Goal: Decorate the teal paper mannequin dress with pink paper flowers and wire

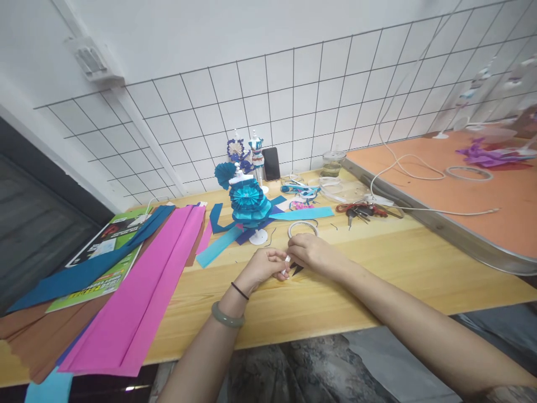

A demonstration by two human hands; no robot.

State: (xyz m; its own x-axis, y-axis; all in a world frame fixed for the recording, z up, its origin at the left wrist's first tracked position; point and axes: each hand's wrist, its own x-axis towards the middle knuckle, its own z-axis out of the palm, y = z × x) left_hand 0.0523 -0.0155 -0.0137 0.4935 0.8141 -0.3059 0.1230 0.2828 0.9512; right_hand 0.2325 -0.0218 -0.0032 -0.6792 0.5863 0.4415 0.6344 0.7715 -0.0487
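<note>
My left hand [266,266] pinches a small white strip [286,265] above the front of the wooden table. Close beside it, my right hand [309,250] has its fingers pressed together at the strip's upper end. A small black pointed thing [297,270] shows under my right fingers; its kind is unclear. Just behind my right hand lies a white ring-shaped roll [302,224], perhaps tape. Beyond my hands a dress form [241,173] wears a teal skirt of pleated paper fans and stands upright on a round white base [258,237].
Pink paper strips [161,280], a dark blue strip [96,274] and a green magazine [94,288] cover the left side. Light blue strips [220,245] lie around the dress form. A phone [271,163] leans on the wall grid. Tools [363,211] lie right, near an orange-topped table [474,207].
</note>
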